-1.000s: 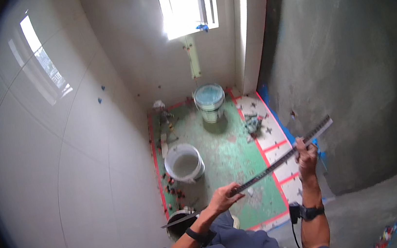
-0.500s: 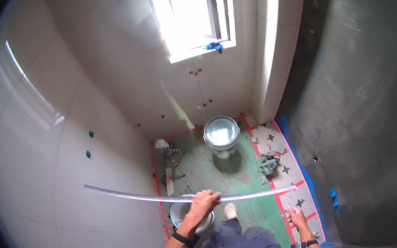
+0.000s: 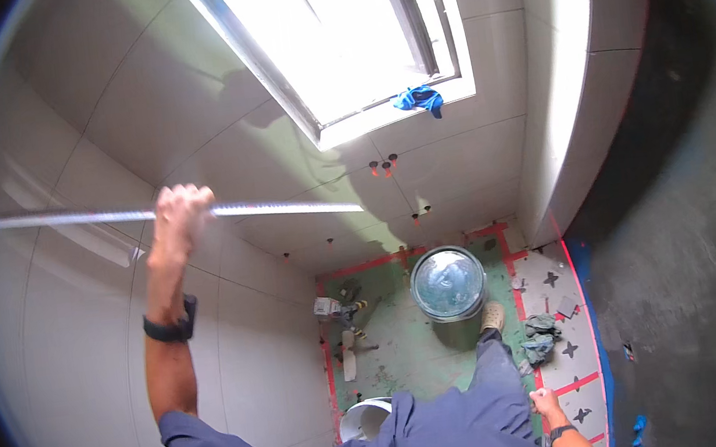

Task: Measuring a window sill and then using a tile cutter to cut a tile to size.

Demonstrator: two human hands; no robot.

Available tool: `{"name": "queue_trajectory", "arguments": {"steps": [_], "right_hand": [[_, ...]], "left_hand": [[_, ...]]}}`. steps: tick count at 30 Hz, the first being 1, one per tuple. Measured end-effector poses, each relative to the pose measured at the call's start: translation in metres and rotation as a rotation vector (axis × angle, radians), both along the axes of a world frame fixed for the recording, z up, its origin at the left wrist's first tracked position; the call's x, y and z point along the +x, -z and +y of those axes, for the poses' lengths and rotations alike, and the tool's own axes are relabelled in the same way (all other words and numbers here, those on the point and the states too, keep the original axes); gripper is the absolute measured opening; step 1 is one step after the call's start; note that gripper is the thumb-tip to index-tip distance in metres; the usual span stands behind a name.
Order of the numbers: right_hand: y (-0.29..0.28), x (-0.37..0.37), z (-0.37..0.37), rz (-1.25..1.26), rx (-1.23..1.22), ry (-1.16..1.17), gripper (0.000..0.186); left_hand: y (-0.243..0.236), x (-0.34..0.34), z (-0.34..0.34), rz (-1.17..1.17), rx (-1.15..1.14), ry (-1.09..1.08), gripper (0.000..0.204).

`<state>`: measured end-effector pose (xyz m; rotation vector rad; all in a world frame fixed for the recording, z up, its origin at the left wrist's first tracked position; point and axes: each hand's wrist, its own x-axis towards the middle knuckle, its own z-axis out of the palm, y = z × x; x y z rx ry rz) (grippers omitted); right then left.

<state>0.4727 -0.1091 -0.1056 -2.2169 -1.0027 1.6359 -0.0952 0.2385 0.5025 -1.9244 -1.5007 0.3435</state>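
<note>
While the left hand (image 3: 181, 217) clenches a long, thin straightedge (image 3: 285, 207) near its middle, raised before the tiled wall (image 3: 246, 324) with one tip showing just below the window's (image 3: 328, 41) lower left corner, the right hand (image 3: 548, 400) hangs low by the green floor's (image 3: 408, 355) right edge, fingers curled (whether around anything, I cannot tell). Near the floor's far edge stands a bluish-topped bucket (image 3: 448, 282), a white bucket (image 3: 367, 418) sits by the left edge, and a crumpled grey rag (image 3: 541, 339) lies just past the right.
</note>
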Motion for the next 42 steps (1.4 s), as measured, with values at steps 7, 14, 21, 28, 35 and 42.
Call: {"name": "queue_trajectory", "arguments": {"steps": [7,14,21,28,35,42], "right_hand": [[-0.017,0.027,0.235,0.292,0.253,0.164,0.020],[-0.044,0.041,0.350,0.274,0.299,0.242,0.019],[0.001,0.041,0.301,0.148,0.049,0.191,0.019],[-0.013,-0.004,0.291,0.188,-0.062,0.241,0.018],[-0.010,-0.029,0.335,0.221,0.012,0.181,0.022],[0.010,-0.006,0.359,0.199,0.042,0.230,0.019]], "left_hand": [[-0.089,0.035,0.155,0.171,0.019,0.036,0.023],[-0.090,0.035,0.249,0.226,-0.044,0.054,0.028],[-0.073,0.015,0.306,0.239,-0.142,0.148,0.027],[-0.081,0.014,0.330,0.298,-0.213,0.136,0.027],[-0.073,0.016,0.358,0.304,-0.254,0.109,0.027],[-0.078,0.013,0.367,0.285,-0.218,0.077,0.026]]}}
